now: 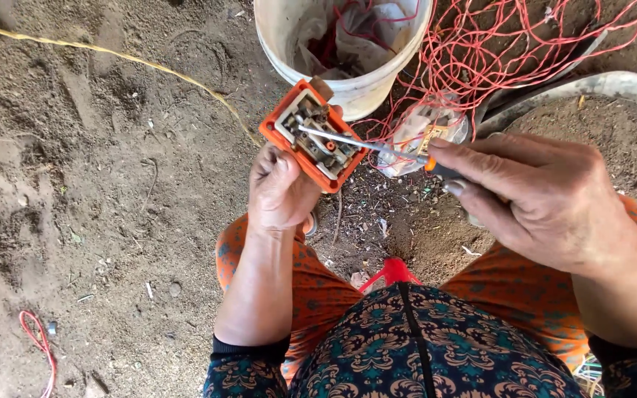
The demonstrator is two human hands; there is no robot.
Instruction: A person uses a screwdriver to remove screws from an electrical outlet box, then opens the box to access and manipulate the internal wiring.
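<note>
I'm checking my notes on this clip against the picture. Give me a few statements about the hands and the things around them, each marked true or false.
1. The left hand holds an orange switch box with its inside showing. True.
2. The right hand holds a hammer. False: it holds a screwdriver, tip at the box's inner parts.
3. A white bucket stands on the dirt beyond the box. True.
4. The tangled wire to the right of the bucket is blue. False: it is red.
5. A yellow cord runs across the ground at upper left. True.
</note>
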